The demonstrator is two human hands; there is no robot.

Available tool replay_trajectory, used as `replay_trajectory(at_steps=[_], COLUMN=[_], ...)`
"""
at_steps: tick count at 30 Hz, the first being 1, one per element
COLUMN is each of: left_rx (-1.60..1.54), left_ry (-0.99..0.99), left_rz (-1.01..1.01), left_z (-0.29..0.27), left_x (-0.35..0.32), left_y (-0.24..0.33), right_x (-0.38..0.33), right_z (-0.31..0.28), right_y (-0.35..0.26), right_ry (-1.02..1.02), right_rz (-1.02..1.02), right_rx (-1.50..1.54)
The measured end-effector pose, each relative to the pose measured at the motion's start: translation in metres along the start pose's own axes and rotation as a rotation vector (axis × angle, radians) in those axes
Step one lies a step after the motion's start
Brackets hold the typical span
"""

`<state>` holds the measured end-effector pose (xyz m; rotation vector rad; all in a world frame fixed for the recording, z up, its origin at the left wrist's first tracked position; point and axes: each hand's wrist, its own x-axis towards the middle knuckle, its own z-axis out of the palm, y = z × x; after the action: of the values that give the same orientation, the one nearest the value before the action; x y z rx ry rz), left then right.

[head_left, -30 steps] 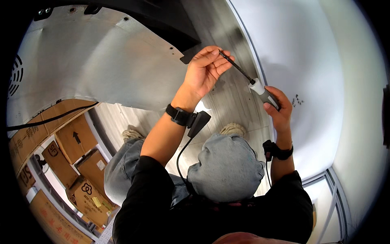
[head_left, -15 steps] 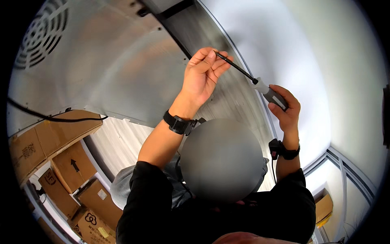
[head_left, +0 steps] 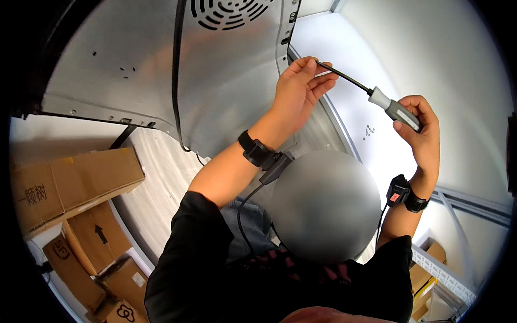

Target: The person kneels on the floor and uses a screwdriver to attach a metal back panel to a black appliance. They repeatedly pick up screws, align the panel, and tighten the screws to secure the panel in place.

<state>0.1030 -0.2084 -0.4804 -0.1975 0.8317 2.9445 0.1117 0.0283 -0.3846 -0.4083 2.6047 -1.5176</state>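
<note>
Both hands on screwdriver (head_left: 371, 96) — metal panel (head_left: 161, 70) behind, boxes (head_left: 75, 177) below.

Black sleeves (head_left: 188, 253), black wristbands (head_left: 254, 149), seemingly cabled

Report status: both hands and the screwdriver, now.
Right hand gripping screwdriver by its grey handle. Left hand pinching the shaft tip beside the metal panel. Black cable hangs down the panel, apart from the tool.

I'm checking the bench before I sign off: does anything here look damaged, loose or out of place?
Nothing looks damaged. The right hand grips the screwdriver by its grey handle, and the left hand pinches its tip beside the grey metal panel. A black cable hangs down across that panel, unclipped as far as I can see. Cardboard boxes sit unevenly stacked.
</note>
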Motion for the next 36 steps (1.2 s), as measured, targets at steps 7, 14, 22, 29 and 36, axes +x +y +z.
replay_trajectory(at_steps=[7,14,22,29,36], left_rx=[-0.04,0.05,0.074,0.07,0.007], left_ry=[0.085,0.167,0.202,0.231,0.167], left_rz=[-0.037,0.06,0.158,0.209,0.222], left_z=[0.0,-0.015,-0.014,-0.007,-0.013], left_x=[0.004,0.018,0.034,0.043,0.046], left_y=[0.002,0.013,0.011,0.009,0.01], right_x=[-0.015,-0.032,-0.027,-0.02,-0.019], right_z=[0.012,0.092,0.12,0.121,0.123], right_y=[-0.008,0.025,0.046,0.054,0.048], right_ry=[-0.044,0.292,0.404,0.367,0.383], right_rz=[0.131,0.048,-0.08,-0.187,-0.249], right_rx=[0.101,0.301,0.282,0.367,0.344])
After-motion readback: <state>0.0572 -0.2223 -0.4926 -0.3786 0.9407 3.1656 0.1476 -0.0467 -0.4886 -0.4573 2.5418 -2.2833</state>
